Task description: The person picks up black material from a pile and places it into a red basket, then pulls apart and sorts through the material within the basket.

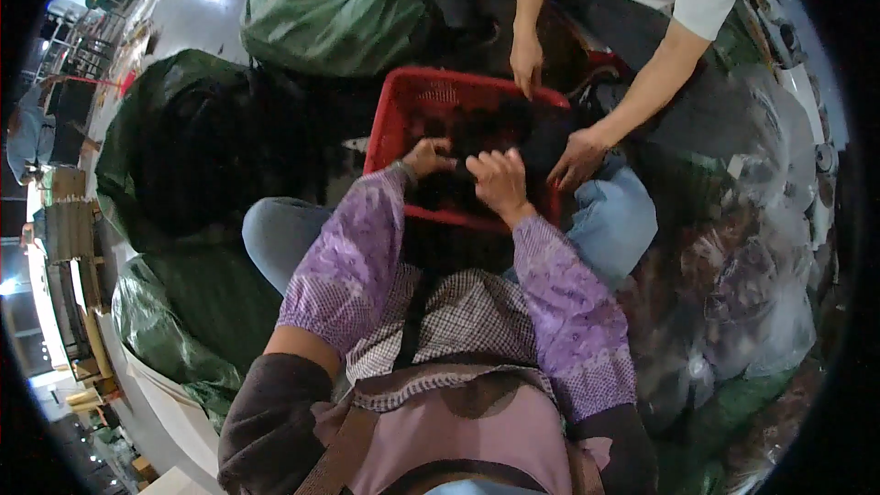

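My left hand (427,158) is over the left part of a red plastic basket (390,119), its fingers closed at a small dark piece. Just to the right, my right hand (500,181) has its fingers curled down at the same dark piece, between the two hands. That piece is too dark to make out. Below and around my hands, the basket holds a heap of black items (477,124) whose kind I cannot tell.
Across from me, a co-worker's hands (526,60) are at the basket's far and right sides. Green sacks (335,14) stand behind, and an open green sack of black material (137,160) is at the left. Clear plastic bags (742,293) lie at the right.
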Action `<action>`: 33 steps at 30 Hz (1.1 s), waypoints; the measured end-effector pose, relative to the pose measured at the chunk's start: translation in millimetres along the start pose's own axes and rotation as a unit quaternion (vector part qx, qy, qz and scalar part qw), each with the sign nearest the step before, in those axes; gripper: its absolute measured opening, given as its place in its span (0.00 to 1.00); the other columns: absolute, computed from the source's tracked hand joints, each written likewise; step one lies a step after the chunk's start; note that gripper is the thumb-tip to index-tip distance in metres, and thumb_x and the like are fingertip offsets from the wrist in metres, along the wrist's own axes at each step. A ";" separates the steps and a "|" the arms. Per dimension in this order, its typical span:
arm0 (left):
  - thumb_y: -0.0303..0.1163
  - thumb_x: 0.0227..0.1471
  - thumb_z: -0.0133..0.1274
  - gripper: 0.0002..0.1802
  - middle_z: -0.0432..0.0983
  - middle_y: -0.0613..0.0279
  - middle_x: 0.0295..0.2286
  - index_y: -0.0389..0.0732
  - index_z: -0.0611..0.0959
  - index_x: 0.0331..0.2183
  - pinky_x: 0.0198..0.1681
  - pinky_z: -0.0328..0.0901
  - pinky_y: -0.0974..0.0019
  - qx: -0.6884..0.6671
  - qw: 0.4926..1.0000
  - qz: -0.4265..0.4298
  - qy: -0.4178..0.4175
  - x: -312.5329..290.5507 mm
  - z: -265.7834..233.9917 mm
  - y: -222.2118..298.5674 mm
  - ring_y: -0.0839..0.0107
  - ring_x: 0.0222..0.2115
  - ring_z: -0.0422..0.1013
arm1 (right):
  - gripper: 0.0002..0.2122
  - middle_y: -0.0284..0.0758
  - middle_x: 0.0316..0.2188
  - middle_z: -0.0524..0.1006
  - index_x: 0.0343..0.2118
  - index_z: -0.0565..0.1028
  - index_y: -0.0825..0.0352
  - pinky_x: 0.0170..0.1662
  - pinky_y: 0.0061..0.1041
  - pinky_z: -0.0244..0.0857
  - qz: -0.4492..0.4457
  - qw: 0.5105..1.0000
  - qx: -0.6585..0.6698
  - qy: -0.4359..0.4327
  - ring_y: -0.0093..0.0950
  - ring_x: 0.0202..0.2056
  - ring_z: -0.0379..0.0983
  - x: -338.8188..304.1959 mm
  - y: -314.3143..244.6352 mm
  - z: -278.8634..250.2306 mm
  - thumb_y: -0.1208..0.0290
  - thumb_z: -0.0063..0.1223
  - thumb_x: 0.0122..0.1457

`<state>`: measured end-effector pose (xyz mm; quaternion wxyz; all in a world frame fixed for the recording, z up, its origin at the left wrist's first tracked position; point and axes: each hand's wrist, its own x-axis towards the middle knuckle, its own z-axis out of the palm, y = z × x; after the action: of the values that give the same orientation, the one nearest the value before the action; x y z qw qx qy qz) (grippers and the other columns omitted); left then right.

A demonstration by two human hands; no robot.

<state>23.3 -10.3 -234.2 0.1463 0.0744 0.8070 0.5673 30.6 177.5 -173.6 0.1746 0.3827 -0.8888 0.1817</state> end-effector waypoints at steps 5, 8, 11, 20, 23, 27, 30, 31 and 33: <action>0.35 0.32 0.54 0.12 0.69 0.64 0.18 0.37 0.74 0.19 0.24 0.60 0.70 -0.260 0.937 -0.136 0.189 -0.9 -35.3 -12.1 0.76 0.21 0.65 | 0.03 0.28 0.13 0.62 0.15 0.64 0.58 0.25 0.25 0.52 -0.087 0.996 0.021 -0.026 0.25 0.19 0.62 -5.1 -0.7 -7.1 0.75 0.42 0.35; 0.41 0.29 0.55 0.20 0.69 0.60 0.16 0.32 0.73 0.19 0.25 0.60 0.68 0.064 0.967 -0.110 0.220 0.0 -28.9 -24.5 0.68 0.20 0.66 | 0.03 0.28 0.12 0.62 0.15 0.64 0.58 0.24 0.25 0.52 -0.070 0.996 0.010 -0.048 0.25 0.19 0.62 -17.5 3.9 -0.4 0.76 0.42 0.35; 0.43 0.27 0.56 0.21 0.69 0.58 0.14 0.32 0.73 0.16 0.25 0.60 0.67 0.133 0.909 -0.097 0.384 7.2 -19.2 -42.2 0.65 0.19 0.65 | 0.03 0.28 0.12 0.62 0.15 0.64 0.59 0.24 0.25 0.52 -0.048 0.997 0.004 -0.053 0.25 0.20 0.62 -20.4 7.0 2.4 0.76 0.42 0.35; 0.41 0.31 0.56 0.17 0.65 0.72 0.14 0.37 0.73 0.16 0.18 0.55 0.75 -0.122 0.860 -0.111 0.483 -5.1 -72.2 -1.7 0.81 0.15 0.59 | 0.05 0.28 0.14 0.63 0.20 0.65 0.60 0.25 0.26 0.53 -0.014 0.993 -0.036 -0.108 0.25 0.21 0.63 -54.7 29.9 13.0 0.75 0.44 0.36; 0.42 0.30 0.57 0.19 0.66 0.70 0.18 0.36 0.73 0.22 0.21 0.56 0.77 -0.137 0.888 -0.087 0.429 15.1 -55.4 3.6 0.81 0.18 0.60 | 0.07 0.30 0.18 0.67 0.23 0.65 0.61 0.26 0.26 0.54 0.046 0.986 -0.078 -0.138 0.26 0.23 0.65 -56.4 30.1 15.8 0.73 0.45 0.37; 0.41 0.29 0.57 0.18 0.63 0.72 0.14 0.35 0.72 0.15 0.21 0.55 0.75 -0.233 0.896 -0.104 0.362 22.4 -43.3 -9.9 0.81 0.17 0.58 | 0.09 0.32 0.21 0.68 0.26 0.64 0.61 0.28 0.26 0.56 0.079 0.978 -0.075 -0.177 0.28 0.26 0.66 -51.5 26.8 22.1 0.69 0.47 0.39; 0.35 0.29 0.57 0.14 0.64 0.70 0.15 0.39 0.68 0.15 0.20 0.59 0.75 -0.347 0.886 -0.089 0.295 26.0 -21.2 4.3 0.78 0.17 0.62 | 0.12 0.34 0.23 0.69 0.28 0.63 0.61 0.29 0.29 0.58 0.085 0.939 -0.056 -0.330 0.30 0.29 0.67 -56.2 22.7 24.4 0.65 0.48 0.40; 0.31 0.30 0.56 0.12 0.65 0.69 0.15 0.42 0.67 0.14 0.20 0.60 0.75 -0.404 0.876 -0.104 0.242 17.8 -17.7 27.1 0.77 0.17 0.63 | 0.14 0.34 0.22 0.69 0.29 0.63 0.62 0.27 0.30 0.59 0.070 0.927 -0.054 -0.366 0.31 0.28 0.67 -62.0 21.1 25.5 0.63 0.49 0.39; 0.29 0.31 0.55 0.12 0.65 0.69 0.14 0.43 0.66 0.13 0.19 0.60 0.74 -0.415 0.873 -0.114 0.231 16.0 -8.3 23.8 0.77 0.16 0.63 | 0.17 0.35 0.22 0.69 0.30 0.62 0.62 0.25 0.31 0.60 0.057 0.913 -0.053 -0.401 0.32 0.27 0.68 -72.7 23.6 29.3 0.61 0.50 0.39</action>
<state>4.4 -4.9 -211.7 0.0371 -0.2189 0.5114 0.8301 55.1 224.1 -236.3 -0.1874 0.3627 -0.9125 -0.0248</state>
